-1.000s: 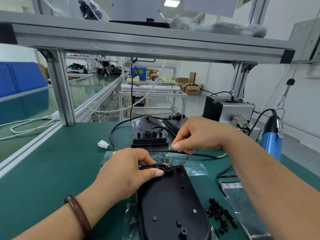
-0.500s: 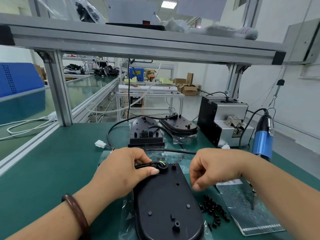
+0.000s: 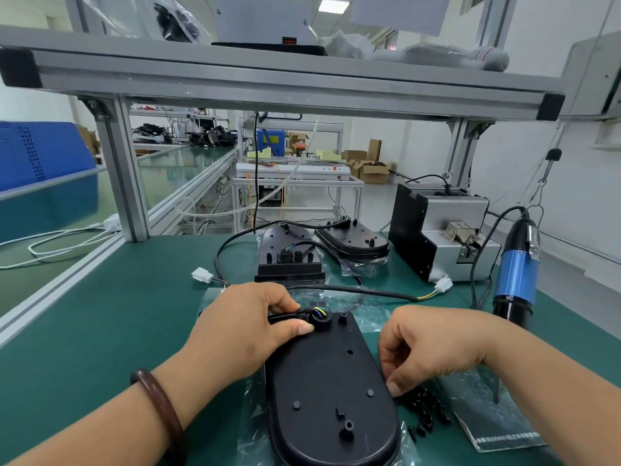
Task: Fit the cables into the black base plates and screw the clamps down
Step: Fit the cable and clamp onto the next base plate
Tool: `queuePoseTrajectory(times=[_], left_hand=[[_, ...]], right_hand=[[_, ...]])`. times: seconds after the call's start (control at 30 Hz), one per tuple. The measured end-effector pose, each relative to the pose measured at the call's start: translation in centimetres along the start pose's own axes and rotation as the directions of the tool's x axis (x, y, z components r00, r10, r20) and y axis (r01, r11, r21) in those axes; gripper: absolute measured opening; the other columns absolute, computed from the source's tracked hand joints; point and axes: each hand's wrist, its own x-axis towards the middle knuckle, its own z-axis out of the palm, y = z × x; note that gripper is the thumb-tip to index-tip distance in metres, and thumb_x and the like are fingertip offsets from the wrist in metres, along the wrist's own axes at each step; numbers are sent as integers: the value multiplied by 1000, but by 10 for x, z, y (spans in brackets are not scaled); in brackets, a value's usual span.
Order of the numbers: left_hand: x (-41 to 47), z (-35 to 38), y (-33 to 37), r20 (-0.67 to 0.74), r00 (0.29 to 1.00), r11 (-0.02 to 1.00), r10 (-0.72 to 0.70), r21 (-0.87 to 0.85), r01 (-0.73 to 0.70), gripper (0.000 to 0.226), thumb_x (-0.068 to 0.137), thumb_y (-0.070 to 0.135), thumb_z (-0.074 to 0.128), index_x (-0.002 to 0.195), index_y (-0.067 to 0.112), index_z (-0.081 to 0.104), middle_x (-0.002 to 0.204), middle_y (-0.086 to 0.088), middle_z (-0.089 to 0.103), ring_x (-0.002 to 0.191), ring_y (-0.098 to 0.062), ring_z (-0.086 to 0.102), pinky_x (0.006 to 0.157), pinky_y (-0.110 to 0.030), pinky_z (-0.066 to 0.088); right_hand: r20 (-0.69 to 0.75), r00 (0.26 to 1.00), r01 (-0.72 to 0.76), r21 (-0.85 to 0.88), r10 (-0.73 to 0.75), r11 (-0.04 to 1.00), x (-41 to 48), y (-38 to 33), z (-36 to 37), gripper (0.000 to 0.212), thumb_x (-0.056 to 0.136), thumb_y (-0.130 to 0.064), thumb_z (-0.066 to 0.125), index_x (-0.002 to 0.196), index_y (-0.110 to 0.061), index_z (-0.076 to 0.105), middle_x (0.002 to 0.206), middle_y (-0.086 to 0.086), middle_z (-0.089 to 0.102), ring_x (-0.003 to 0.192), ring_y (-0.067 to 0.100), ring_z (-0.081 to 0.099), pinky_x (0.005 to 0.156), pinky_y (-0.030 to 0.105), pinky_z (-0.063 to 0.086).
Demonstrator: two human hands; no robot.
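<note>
A black oval base plate [image 3: 329,395] lies on a plastic bag in front of me. My left hand [image 3: 248,327] presses a black cable [image 3: 363,291] with coloured wires into the round socket at the plate's far end, thumb against the plate. The cable runs right to a white connector [image 3: 443,284]. My right hand [image 3: 426,348] hangs over a pile of small black clamps and screws [image 3: 425,412] beside the plate's right edge, fingertips pinched together among them. Whether it holds one is hidden.
Two more black plates [image 3: 289,253] [image 3: 353,240] with cables sit further back. A grey and black screw feeder [image 3: 440,237] stands at the right. A blue electric screwdriver [image 3: 515,270] hangs at the far right. A printed plastic bag [image 3: 494,412] lies under my right wrist.
My right hand let go of the cable, came back toward me and dropped to the pile of small black parts. My left hand stayed on the cable at the socket.
</note>
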Motion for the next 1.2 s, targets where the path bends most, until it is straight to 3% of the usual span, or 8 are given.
queuePoseTrajectory(times=[0.2, 0.3, 0.47, 0.63, 0.7, 0.83, 0.93, 1.2], left_hand=[[-1, 0, 0, -8, 1000, 999, 18, 35, -17, 24, 68, 60, 72, 79, 40, 65, 75, 21, 66, 74, -1, 61, 73, -33, 54], [-3, 0, 0, -21, 999, 996, 30, 83, -29, 24, 69, 63, 69, 80, 42, 63, 72, 20, 65, 70, 0, 59, 70, -31, 54], [-5, -1, 2, -24, 999, 991, 41, 126, -38, 21, 69, 66, 66, 75, 47, 58, 69, 20, 63, 68, 1, 57, 69, -30, 54], [-4, -1, 1, -31, 999, 992, 44, 122, -40, 29, 70, 65, 66, 86, 42, 64, 72, 21, 63, 71, 2, 57, 71, -30, 53], [-4, -1, 0, -30, 998, 992, 53, 120, -49, 32, 71, 65, 65, 90, 40, 65, 71, 21, 62, 69, 2, 56, 70, -27, 52], [-5, 0, 1, -37, 997, 987, 68, 145, -62, 34, 71, 65, 64, 94, 40, 64, 70, 29, 56, 72, 4, 54, 71, -26, 51], [-6, 0, 2, -44, 995, 979, 86, 187, -77, 34, 72, 66, 62, 95, 41, 63, 68, 29, 53, 72, 0, 53, 71, -28, 52], [-8, -3, 3, -67, 984, 955, 163, 260, -140, 30, 73, 65, 58, 94, 43, 62, 57, 21, 48, 61, -2, 48, 59, -25, 46]], right_hand=[[-69, 998, 0, -69, -5, 998, 0, -1, 3, 13, 82, -34, 72, 79, -22, 72, 67, -13, 63, 55, -3, 50, 54, 14, 42], [-79, 997, 2, -113, -11, 994, -2, -2, 5, 15, 84, -35, 69, 70, -30, 67, 67, -13, 62, 56, -2, 50, 58, 19, 44], [-94, 995, -6, -201, -13, 979, -4, -5, 9, 22, 88, -35, 63, 67, -34, 58, 65, -15, 59, 54, -3, 49, 54, 14, 39], [-121, 993, -15, -223, -13, 975, -5, -3, 6, 18, 90, -35, 62, 72, -33, 60, 73, -10, 64, 59, -2, 53, 58, 17, 46], [-206, 978, 9, -142, -38, 990, -10, -5, -5, 17, 90, -35, 62, 74, -30, 62, 68, -15, 63, 57, -3, 52, 56, 14, 45], [-463, 865, 266, 102, -191, 958, -7, -26, -29, 17, 86, -34, 64, 70, -28, 64, 59, -12, 56, 50, 0, 45, 52, 11, 40], [-463, 845, 352, 103, -269, 930, 18, -48, -25, 14, 88, -29, 66, 75, -24, 66, 57, -15, 54, 50, -2, 44, 51, 9, 38], [-393, 890, 309, 142, -233, 940, 53, -53, -5, 13, 88, -23, 68, 75, -22, 67, 55, -17, 53, 50, -3, 42, 51, 9, 34]])
